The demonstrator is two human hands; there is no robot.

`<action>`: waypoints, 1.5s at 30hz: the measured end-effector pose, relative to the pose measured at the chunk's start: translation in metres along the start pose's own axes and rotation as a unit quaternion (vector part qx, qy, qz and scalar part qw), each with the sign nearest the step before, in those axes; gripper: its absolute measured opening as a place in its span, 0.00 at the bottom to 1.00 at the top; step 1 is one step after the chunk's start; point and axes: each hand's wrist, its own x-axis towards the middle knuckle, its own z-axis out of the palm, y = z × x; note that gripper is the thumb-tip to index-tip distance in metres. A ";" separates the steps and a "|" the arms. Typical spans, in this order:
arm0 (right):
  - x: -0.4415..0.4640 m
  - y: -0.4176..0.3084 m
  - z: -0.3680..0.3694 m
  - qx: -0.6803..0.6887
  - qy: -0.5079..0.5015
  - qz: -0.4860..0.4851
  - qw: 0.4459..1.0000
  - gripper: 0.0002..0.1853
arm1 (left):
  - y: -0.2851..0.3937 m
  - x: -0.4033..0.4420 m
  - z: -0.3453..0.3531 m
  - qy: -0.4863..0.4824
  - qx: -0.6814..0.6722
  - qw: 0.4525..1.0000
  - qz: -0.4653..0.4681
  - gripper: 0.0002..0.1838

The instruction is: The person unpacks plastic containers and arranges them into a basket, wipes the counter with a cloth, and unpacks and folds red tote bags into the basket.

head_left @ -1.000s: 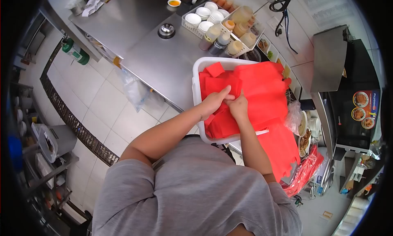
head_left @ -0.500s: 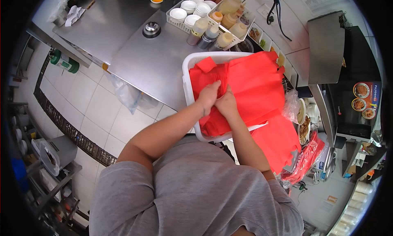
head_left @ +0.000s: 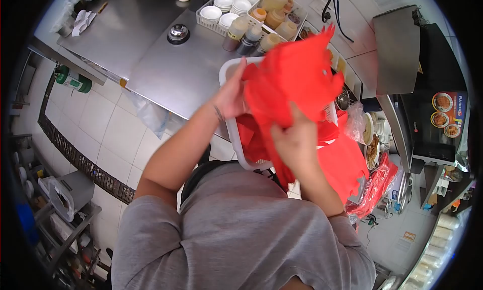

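Observation:
A bundle of red fabric bags is lifted above a white plastic basket, its outline blurred by motion. My left hand holds the bundle's left edge, thumb up; some of its fingers are hidden behind the red fabric. Closer to my body, my right hand is closed on the lower part of the same bundle. More red fabric lies inside the basket under the bundle. Beside the basket, on the right, another red fabric stack lies spread out.
A steel counter carries a call bell, a rack of white small bowls and sauce bottles. At right are a plate of food, red bags in clear plastic and a black appliance.
The red bundle has been raised out of the basket and tilted up. My hands have moved apart, left hand to the bundle's left edge, right hand lower and rightward.

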 end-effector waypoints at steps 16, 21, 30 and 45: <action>0.020 0.056 0.044 0.305 0.008 0.034 0.952 0.24 | 0.057 -0.240 -0.033 0.323 0.285 0.858 0.280 0.34; 0.083 0.141 0.092 0.053 0.017 -0.033 0.998 0.25 | 0.035 -0.242 -0.155 0.363 0.092 0.896 0.237 0.32; 0.109 0.146 0.136 -0.116 -0.044 -0.157 0.980 0.22 | 0.043 -0.216 -0.135 0.404 0.182 0.863 0.243 0.35; 0.120 -0.053 0.001 0.148 0.140 -0.530 0.823 0.06 | 0.101 -0.148 -0.131 0.368 0.246 0.856 0.266 0.36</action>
